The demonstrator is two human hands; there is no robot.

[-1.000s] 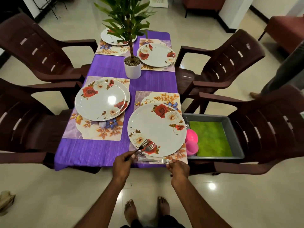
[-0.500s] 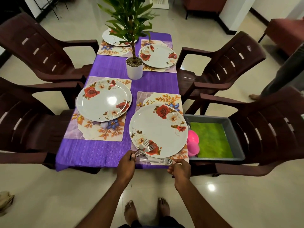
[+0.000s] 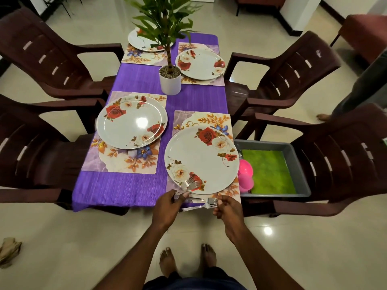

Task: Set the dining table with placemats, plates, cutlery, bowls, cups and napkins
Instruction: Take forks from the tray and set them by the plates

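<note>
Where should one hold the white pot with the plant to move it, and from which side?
Grip the white pot around its smooth round wall, low, coming from the side facing the near table end. The leaves block a grasp from above, and a plate stands close on its right.

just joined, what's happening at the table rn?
A person is setting a purple-clothed table. Four floral plates sit on four placemats. The left hand holds a bunch of forks over the near edge of the nearest plate, while the right hand pinches a single fork at that place setting. A grey tray on the chair at the right holds pink cups and a green cloth.
</note>
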